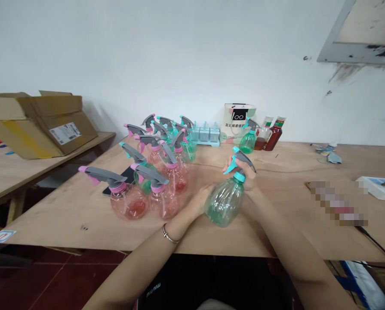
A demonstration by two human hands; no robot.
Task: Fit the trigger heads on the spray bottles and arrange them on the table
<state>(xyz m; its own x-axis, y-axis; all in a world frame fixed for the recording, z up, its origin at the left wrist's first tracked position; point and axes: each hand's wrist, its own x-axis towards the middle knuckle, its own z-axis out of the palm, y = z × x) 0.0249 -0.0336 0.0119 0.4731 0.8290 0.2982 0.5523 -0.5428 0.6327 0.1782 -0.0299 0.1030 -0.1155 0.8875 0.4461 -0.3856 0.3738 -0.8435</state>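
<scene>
Bottle (pixel 223 202), green and tilted, is nearer to the person than the bag (pixel 234 122). The step in hand seems to be handling of this bottle; the next move probably calls for a steady grip. Right hand (pixel 249 175) has fingers clamped around the spray head (pixel 244 159). Left hand (pixel 204 197) is lower, partly behind the bottle; its fingers I cannot tell. Both forearms (pixel 284 234) reach forward, converging.

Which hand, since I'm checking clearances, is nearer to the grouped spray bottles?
Left. The left hand is just right of the grouped spray bottles, partly hidden behind the held green bottle; the right hand is farther right, gripping that bottle's sprayer head.
</scene>
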